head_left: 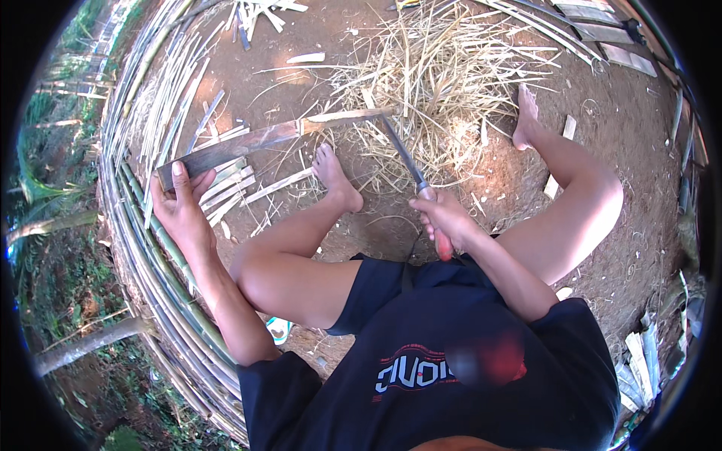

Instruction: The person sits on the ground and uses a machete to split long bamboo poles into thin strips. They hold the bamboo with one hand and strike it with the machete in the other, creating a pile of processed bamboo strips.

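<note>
My left hand (183, 192) grips one end of a split bamboo piece (256, 140), thumb on top and fingers beneath. The piece is dark brown near that hand and pale, thinner at its far end, stretching to the right. In my right hand (445, 218) is a long-bladed knife (406, 152) with a reddish handle, its fingers closed round the handle. The blade points up and away, and its tip meets or overlaps the pale far end of the bamboo; I cannot tell how deep it sits there.
A heap of thin bamboo shavings (436, 83) lies between and beyond my bare feet. Cut strips (226, 188) lie near my left foot. Long bamboo poles (177, 308) edge the dirt ground on the left, with plants beyond. Pale sheets (639, 368) lie at the lower right.
</note>
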The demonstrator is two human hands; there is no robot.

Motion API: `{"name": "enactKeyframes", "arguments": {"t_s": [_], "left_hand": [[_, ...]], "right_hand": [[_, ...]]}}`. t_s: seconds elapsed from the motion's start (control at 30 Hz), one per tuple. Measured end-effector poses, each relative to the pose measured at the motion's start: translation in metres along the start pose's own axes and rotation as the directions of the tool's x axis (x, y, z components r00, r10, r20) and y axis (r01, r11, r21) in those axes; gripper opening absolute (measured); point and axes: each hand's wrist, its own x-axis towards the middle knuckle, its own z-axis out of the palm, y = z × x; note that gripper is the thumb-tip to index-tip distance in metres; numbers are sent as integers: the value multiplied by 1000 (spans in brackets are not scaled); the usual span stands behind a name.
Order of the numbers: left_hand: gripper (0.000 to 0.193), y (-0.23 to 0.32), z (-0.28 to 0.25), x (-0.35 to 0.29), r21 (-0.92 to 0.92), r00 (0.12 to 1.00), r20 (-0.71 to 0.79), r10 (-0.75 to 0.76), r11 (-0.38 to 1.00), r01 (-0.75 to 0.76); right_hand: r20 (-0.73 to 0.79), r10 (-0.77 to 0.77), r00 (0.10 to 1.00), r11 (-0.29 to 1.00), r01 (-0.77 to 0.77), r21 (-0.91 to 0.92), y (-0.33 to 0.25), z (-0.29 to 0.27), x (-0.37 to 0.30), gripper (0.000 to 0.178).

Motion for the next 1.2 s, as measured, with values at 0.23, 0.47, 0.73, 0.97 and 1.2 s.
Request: {"name": "enactKeyframes", "arguments": {"t_s": [0.23,0.47,0.73,0.97,1.2], "left_hand": [[41,16,17,-21,87,997,43,61,994,-65],[41,10,7,-46,90,996,58,74,993,-79],[35,-4,-6,-40,96,995,67,76,992,-82],[37,-26,-14,-19,89,999,7,49,995,-49],[42,-32,-25,-15,83,1000,24,12,996,-14]], "right_hand": [[128,-512,849,666,487,-565,-32,43,-21,22],[125,-509,852,550,433,-714,-33,39,42,18],[255,-397,882,519,444,-731,-33,23,46,19],[1,-125,992,577,73,-814,-30,-31,138,19],[153,-401,903,430,333,-839,-10,-10,109,20]]}}
